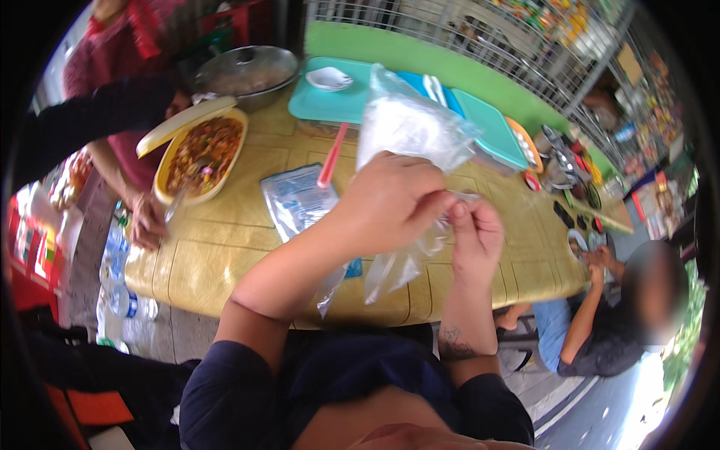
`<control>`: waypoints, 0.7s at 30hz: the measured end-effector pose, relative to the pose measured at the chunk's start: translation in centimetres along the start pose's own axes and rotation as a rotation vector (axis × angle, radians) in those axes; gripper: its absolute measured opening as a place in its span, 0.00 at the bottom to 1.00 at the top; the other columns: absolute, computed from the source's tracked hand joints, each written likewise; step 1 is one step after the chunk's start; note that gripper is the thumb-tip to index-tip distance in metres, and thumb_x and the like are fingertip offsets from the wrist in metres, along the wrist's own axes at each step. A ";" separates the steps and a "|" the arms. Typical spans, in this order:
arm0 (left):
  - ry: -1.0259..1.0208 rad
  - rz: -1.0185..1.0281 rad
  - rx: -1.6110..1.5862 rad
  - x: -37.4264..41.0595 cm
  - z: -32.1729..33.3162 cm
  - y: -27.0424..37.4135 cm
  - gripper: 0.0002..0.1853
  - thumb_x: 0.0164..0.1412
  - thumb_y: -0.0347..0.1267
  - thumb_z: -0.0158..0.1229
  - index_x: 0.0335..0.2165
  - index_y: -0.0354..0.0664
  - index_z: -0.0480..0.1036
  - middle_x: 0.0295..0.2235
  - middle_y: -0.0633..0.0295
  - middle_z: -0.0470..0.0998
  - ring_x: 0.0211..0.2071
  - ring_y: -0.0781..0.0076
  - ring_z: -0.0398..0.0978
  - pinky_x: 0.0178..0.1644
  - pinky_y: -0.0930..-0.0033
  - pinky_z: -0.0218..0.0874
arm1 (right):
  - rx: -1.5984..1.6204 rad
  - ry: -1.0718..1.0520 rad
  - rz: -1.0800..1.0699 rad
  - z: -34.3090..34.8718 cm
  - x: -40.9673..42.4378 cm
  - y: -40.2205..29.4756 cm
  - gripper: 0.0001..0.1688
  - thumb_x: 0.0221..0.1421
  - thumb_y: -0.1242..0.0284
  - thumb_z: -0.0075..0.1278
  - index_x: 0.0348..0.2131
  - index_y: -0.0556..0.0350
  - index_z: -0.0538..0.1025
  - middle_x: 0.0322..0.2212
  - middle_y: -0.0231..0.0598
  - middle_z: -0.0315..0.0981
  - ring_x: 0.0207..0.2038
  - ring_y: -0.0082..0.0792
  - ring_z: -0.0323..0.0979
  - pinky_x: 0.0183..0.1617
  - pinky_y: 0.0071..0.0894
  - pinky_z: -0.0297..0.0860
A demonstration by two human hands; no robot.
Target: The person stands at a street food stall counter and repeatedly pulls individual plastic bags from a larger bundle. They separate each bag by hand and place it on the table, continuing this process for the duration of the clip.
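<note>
My left hand (394, 205) and my right hand (478, 230) meet above the table, fingertips nearly touching, pinching thin clear plastic between them. Beyond my left hand, a large crinkled clear plastic bag (413, 132) stands out towards the teal lids; its contents, if any, cannot be made out. Loose clear plastic (396, 273) hangs below my hands over the table's near side. Just left of my hands lies a printed blue-and-silver packet (292, 197), partly behind my forearm. Pink plastic tongs (333, 157) rest with one end on the packet.
On the gold-patterned tablecloth (197, 256) stand a yellow tub of chopped food (205, 152) with its lid ajar, a glass-lidded pan (247, 70) and teal-lidded containers (332, 104). A co-worker's hand (147, 219) touches the left edge. Another person (602, 332) sits at right, beside a bowl (576, 242).
</note>
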State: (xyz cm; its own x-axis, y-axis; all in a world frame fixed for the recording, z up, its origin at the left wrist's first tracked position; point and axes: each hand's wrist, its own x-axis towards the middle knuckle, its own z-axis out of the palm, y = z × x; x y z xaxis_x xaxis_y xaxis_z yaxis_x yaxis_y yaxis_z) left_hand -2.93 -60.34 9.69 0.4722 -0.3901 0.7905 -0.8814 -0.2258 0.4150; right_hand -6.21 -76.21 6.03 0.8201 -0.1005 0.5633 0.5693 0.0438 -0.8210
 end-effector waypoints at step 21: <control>0.068 -0.016 -0.038 -0.6 0.6 -0.4 0.07 0.49 0.29 0.56 0.24 0.39 0.66 0.19 0.56 0.69 0.24 0.51 0.69 0.26 0.56 0.58 | 0.158 -0.016 0.019 -0.6 0.0 1.0 0.08 0.53 0.72 0.53 0.29 0.59 0.71 0.27 0.29 0.69 0.29 0.16 0.61 0.35 0.17 0.58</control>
State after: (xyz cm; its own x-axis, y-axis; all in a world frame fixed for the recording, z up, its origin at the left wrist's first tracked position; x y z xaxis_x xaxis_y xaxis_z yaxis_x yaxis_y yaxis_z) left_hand -2.83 -60.58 8.80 0.4851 -0.3253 0.8117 -0.8744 -0.1965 0.4437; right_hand -5.67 -76.74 5.12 0.8308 -0.0827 0.5505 0.5549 0.2015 -0.8071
